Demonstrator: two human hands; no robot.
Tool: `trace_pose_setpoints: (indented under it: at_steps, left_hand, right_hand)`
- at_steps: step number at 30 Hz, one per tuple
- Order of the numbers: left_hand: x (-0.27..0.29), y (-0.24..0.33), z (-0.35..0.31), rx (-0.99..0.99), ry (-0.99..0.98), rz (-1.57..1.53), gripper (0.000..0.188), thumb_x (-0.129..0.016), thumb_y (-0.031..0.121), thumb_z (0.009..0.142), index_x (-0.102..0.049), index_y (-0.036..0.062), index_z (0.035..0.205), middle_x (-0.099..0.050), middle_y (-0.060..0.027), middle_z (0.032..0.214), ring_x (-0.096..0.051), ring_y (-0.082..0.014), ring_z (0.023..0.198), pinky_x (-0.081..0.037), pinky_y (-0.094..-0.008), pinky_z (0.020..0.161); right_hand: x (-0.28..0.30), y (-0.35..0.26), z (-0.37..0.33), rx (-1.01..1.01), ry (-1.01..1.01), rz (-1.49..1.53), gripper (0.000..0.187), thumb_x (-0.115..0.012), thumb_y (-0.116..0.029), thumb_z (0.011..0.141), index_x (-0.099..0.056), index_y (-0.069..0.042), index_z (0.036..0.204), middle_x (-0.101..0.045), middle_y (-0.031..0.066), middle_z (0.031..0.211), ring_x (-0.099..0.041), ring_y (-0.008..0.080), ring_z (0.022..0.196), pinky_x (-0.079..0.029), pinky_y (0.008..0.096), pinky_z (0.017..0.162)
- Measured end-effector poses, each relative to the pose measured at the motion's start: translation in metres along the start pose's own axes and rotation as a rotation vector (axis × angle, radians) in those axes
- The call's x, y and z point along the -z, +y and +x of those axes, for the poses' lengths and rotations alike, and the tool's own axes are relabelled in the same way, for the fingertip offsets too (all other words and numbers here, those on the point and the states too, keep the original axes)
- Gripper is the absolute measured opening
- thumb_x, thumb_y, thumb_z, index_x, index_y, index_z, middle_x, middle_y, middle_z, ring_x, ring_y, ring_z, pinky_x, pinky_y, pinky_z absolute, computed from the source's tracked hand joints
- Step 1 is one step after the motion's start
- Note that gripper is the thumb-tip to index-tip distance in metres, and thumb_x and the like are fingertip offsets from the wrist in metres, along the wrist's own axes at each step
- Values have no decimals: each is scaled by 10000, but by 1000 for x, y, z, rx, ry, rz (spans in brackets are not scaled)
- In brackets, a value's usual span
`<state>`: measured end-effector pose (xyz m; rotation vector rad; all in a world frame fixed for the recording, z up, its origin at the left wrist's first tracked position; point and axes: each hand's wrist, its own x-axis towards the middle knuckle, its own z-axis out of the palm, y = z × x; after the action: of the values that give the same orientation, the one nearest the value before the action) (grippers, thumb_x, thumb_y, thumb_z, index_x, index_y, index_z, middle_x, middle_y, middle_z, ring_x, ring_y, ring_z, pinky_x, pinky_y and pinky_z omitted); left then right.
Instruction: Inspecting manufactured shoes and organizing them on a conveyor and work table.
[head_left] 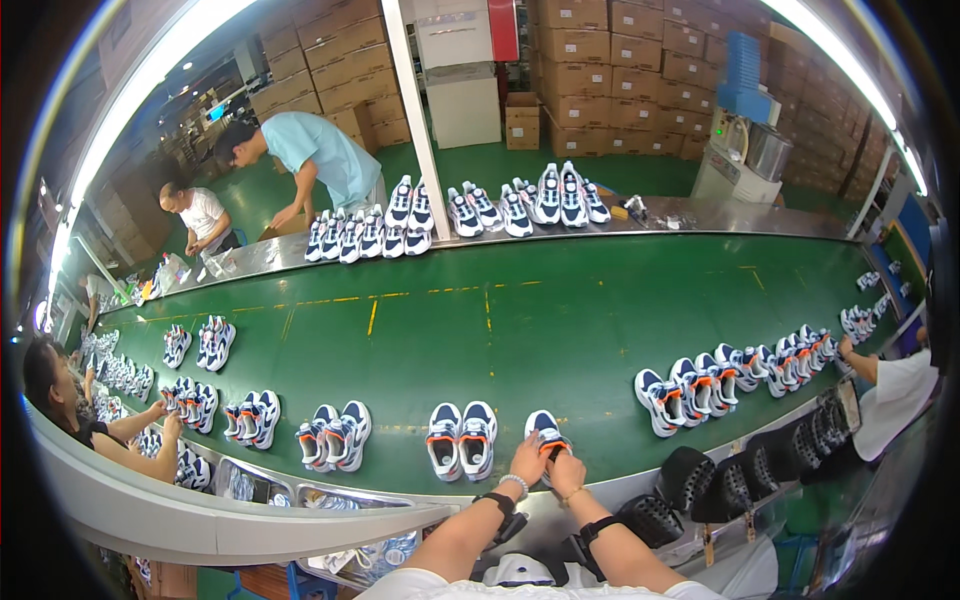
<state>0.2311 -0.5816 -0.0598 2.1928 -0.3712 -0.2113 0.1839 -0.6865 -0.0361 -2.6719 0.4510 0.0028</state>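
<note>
A white and navy sneaker with orange lining (543, 422) rests on the green belt in front of me, toe pointing away. Both of my hands close over its heel end and opening. My left hand (526, 461) grips the left side of the collar, and my right hand (567, 470) pinches at the right side. Something small and dark shows between my fingers, too covered to make out. Just left of my hands stands a matching pair of sneakers (461, 441), side by side with toes away.
More sneakers (335, 436) stand leftward, and a long row (735, 375) runs along the right. A metal ledge (640, 222) across the belt (430, 340) carries further pairs. Black perforated shoe-shaped forms (685, 480) hang at right. Co-workers (130, 430) work at both sides and beyond.
</note>
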Motion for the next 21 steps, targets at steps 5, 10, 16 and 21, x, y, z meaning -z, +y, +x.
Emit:
trace_pose_setpoints:
  at_steps: [5,10,16,21]
  left_hand:
    - [-2,4,-4,-40,-15,-86,385,-499,255,879,-556,55,1204,-381,-207,1391,-468,-371,1175,-366,-394,1010]
    - [3,2,-2,-18,-27,-90,423,-448,315,910,-509,81,1257,-365,-189,1405,-498,-379,1142,-400,-395,971]
    - [7,-30,5,89,-91,-126,453,-499,241,900,-444,52,1308,-370,-220,1390,-467,-374,1187,-392,-395,992]
    - [-14,-6,24,-9,-3,-151,453,-504,164,874,-450,56,1311,-453,-224,1323,-453,-374,1206,-381,-393,1006]
  right_hand:
    - [-8,8,14,126,-57,-91,257,-559,-287,818,-641,-43,807,-662,178,764,-656,351,719,-522,445,650]
    - [-4,-1,18,141,61,-102,258,-538,-277,824,-661,-59,760,-656,172,750,-653,340,688,-525,438,628]
    - [35,-31,-34,77,61,-41,263,-502,-200,865,-611,-35,1039,-657,159,750,-642,317,649,-505,422,588]
    - [178,-9,-99,67,125,661,316,-427,-76,899,-521,-31,1197,-672,109,757,-616,204,569,-479,324,536]
